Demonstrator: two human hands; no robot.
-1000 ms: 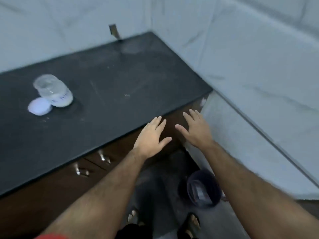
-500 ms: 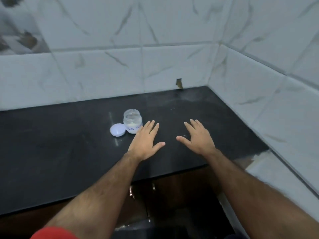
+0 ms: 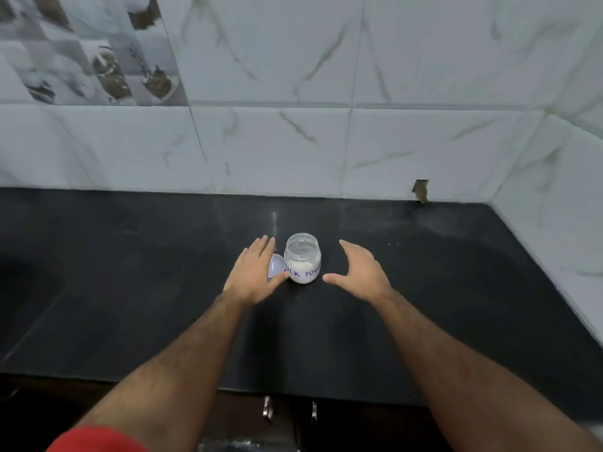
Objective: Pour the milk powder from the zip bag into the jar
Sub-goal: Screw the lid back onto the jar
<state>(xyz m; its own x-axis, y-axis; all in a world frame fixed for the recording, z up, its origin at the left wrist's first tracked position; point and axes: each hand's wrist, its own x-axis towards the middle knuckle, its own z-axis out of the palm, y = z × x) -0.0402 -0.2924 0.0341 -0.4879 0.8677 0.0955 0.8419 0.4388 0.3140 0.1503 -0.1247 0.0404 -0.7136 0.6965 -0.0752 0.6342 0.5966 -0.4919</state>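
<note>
open jar (image 3: 302,258) upright between left hand (image 3: 255,275), right hand (image 3: 361,273).

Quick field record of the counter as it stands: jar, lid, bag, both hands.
jar: upright on the black counter, open, some white powder at the bottom, handwritten label
lid: off, lying left of the jar, partly hidden by the left hand
zip bag: not in view
left hand: open, thumb at the jar's base
right hand: open, right of the jar, not touching it

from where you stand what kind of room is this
Most likely a home kitchen: a black stone counter against marble-look wall tiles, cabinet handles below its front edge, and an open jar of white powder between both hands.
</note>
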